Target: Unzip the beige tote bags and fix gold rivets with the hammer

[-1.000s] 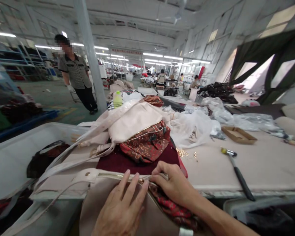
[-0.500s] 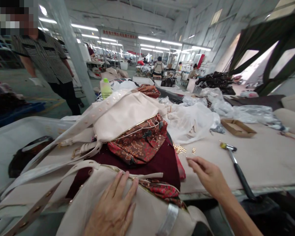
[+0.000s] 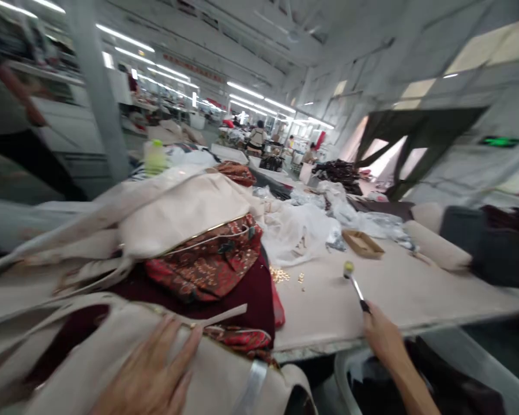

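My left hand (image 3: 149, 369) lies flat with fingers stretched over the cream handbag (image 3: 211, 374) nearest me, close to its zipped opening. A narrow cream strip (image 3: 225, 314) sticks out by its fingertips. My right hand (image 3: 383, 334) is wrapped round the dark handle of a hammer (image 3: 355, 287), whose yellow-tipped head is at the far end over the table. Beyond the left hand lies a second cream bag (image 3: 185, 213) with its red-brown patterned lining (image 3: 211, 262) pulled out, on a dark maroon cloth (image 3: 246, 302). Small gold metal pieces (image 3: 280, 275) lie heaped beside it.
On the table (image 3: 320, 311) are a shallow cardboard tray (image 3: 362, 244), crumpled clear plastic (image 3: 298, 230) and a cream roll (image 3: 441, 245). A yellow-green bottle (image 3: 155, 158) stands behind the bags. Below the table edge at right is a bin (image 3: 346, 374) with dark material. A blurred person (image 3: 8, 109) is at far left.
My right hand has moved from beside the gold pieces to the hammer and closed on its handle. The view has swung right. My left hand stays on the bag.
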`<state>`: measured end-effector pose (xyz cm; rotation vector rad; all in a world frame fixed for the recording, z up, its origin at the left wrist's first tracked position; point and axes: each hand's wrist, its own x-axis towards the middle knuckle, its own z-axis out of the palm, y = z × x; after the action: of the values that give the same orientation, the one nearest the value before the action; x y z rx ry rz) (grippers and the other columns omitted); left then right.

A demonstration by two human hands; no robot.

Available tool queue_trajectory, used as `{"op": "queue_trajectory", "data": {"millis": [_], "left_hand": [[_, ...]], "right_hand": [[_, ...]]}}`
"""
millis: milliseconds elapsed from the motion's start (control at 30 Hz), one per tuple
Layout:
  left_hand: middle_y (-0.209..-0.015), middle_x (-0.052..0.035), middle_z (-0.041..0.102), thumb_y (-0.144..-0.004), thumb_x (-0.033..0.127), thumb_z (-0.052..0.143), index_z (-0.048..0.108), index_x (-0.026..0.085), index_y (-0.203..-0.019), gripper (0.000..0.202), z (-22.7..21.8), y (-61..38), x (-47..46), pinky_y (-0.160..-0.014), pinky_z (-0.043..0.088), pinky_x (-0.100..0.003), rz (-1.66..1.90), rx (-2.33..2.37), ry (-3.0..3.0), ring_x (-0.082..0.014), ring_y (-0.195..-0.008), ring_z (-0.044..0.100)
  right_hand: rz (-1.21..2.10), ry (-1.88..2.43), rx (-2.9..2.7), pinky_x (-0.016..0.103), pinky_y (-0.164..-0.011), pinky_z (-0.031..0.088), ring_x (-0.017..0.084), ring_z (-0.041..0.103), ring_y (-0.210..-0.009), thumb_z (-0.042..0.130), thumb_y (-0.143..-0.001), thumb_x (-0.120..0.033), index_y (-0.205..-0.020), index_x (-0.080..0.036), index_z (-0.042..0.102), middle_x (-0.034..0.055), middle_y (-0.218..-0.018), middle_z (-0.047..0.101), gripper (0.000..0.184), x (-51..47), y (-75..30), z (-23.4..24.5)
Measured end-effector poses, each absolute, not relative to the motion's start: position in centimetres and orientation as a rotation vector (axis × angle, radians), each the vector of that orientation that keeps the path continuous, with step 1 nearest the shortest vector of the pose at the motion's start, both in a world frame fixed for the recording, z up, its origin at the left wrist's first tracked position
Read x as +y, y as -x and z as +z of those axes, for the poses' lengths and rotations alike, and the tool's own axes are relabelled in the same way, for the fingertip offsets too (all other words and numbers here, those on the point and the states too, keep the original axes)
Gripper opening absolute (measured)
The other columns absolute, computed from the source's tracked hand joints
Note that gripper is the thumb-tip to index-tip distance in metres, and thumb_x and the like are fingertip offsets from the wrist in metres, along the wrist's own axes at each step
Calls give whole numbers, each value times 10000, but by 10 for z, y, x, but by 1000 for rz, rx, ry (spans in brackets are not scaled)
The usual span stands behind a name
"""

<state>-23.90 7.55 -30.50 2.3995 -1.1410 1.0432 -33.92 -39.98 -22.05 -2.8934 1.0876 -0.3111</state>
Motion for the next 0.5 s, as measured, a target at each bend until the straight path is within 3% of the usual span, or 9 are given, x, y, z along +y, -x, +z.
{"op": "queue_trajectory", "data": {"millis": [100, 167, 300, 400, 500], "left_hand": [[-1391, -180, 520, -868, 220, 501, 535, 174, -1397, 532, -269, 253, 69, -1036, 433, -410, 1061, -1094, -2546, -319, -1285, 510], [-1378, -190, 522, -854, 177, 501, 557, 176, -1370, 519, -261, 257, 67, -1011, 482, -433, 978, -1043, -2585, -330, -1268, 527], [-1375, -199, 523, -855, 143, 491, 547, 195, -1381, 532, -265, 261, 68, -1009, 513, -475, 872, -997, -2549, -353, -1281, 520], [-1379, -207, 518, -855, 132, 481, 531, 194, -1389, 539, -268, 261, 68, -1027, 507, -508, 809, -988, -2520, -367, -1302, 502], [-1385, -216, 512, -838, 128, 517, 576, 206, -1322, 493, -268, 260, 67, -1047, 499, -514, 718, -956, -2511, -371, -1311, 500]], "right_hand": [[-347, 2800, 782, 357, -730, 580, 276, 713, -807, 366, -980, -412, -1445, -116, 487, 140, -1028, 740, 565, -367, 354, -211], [-402, 2683, 457, 335, -792, 597, 271, 723, -878, 477, -952, -514, -1444, -190, 515, 110, -1147, 723, 590, -331, 364, -200], [-310, 2542, -171, 270, -1064, 471, 242, 592, -1254, 584, -965, -341, -1451, -346, 508, -9, -1416, 571, 492, -245, 367, -183], [-237, 2529, -459, 257, -1078, 452, 211, 555, -1294, 545, -975, -186, -1507, -402, 397, -34, -1457, 527, 594, -199, 356, -196], [-274, 2583, -566, 291, -1031, 502, 219, 603, -1238, 454, -960, -79, -1529, -371, 361, 15, -1394, 594, 647, -178, 347, -222]]}}
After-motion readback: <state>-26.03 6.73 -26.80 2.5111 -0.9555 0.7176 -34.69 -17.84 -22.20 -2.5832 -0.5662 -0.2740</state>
